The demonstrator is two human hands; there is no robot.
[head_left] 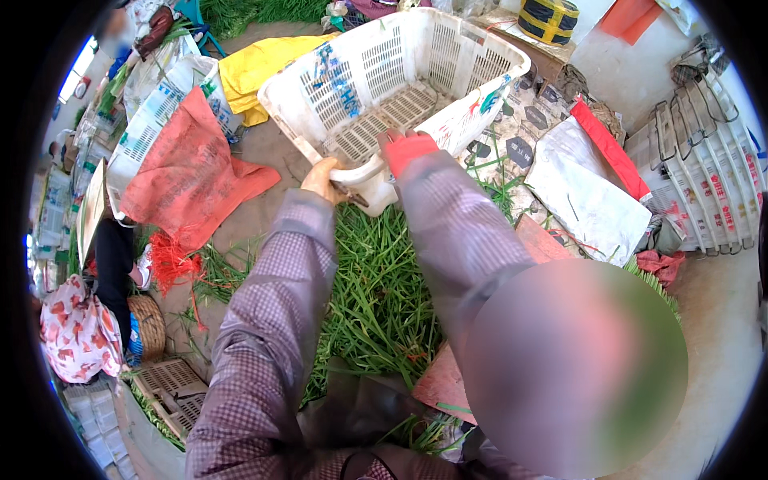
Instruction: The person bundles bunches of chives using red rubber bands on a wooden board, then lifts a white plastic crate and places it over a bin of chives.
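Note:
A large white plastic crate (pixel 373 170) with slotted walls stands tilted in front of me, some green scraps on its slatted floor. My left hand (pixel 322 180) is closed round its near rim by the left corner. Over the same rim, farther right, my right hand (pixel 406 150) grips with a red glove or cuff showing; its fingertips reach inside the crate. A small dark brown piece (pixel 352 196) sits at the rim between my hands; I cannot tell what it is. Below the crate, between my forearms, lies a heap of long, narrow green leaves (pixel 376 288).
An orange-red sack (pixel 188 164) drapes over another white crate (pixel 128 180) at left, near a yellow sack (pixel 264 68). A person in patterned cloth (pixel 76 336) sits at lower left. White sheeting (pixel 588 188) and stacked wire-handled crates (pixel 708 168) are at right.

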